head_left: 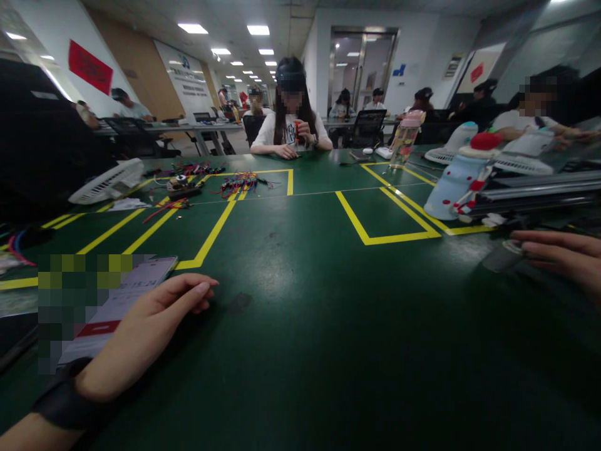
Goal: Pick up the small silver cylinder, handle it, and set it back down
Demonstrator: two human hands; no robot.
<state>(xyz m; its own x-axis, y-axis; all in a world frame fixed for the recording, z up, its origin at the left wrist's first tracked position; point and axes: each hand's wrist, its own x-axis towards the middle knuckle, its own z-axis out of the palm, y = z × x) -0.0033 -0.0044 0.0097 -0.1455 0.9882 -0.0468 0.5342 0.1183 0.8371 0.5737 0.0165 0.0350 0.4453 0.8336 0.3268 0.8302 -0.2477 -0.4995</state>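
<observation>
My left hand (164,313) rests at the left on the dark green table (300,326), its fingers curled together with the thumb against them; whether anything small is between them is hidden. Beside and partly under that wrist lies a phone (141,275) with a lit screen. At the right edge my right hand (558,254) reaches in with fingers stretched out. Its fingertips are at the top end of a small grey cylinder (502,257) that lies on the table.
Yellow tape (366,240) marks the tabletop. Bundles of coloured wires (241,183) lie at the back left near a white fan (110,181). A light-blue snowman-shaped object (453,185) and a clear bottle (404,141) stand at the back right. A person (291,119) sits opposite.
</observation>
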